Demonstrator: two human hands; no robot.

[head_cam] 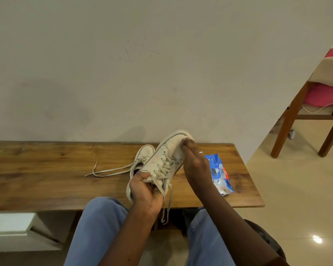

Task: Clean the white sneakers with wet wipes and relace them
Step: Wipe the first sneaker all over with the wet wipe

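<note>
My left hand point(145, 191) grips a white sneaker point(162, 159) by its heel opening and holds it tilted up, toe pointing away, its laces hanging loose toward my lap. My right hand point(193, 163) presses a white wet wipe point(178, 155) against the right side of its toe; the fingers there are blurred. The second white sneaker point(143, 155) lies on the wooden table point(56, 169) just behind and left of the held one, its lace point(108, 170) trailing to the left. A blue pack of wet wipes point(219, 173) lies to the right of my right hand.
The table stands against a pale wall. A wooden chair point(304, 112) with pink cushions is on the tiled floor at the right. My knees in blue jeans are below the table's front edge. A white ledge sits at lower left.
</note>
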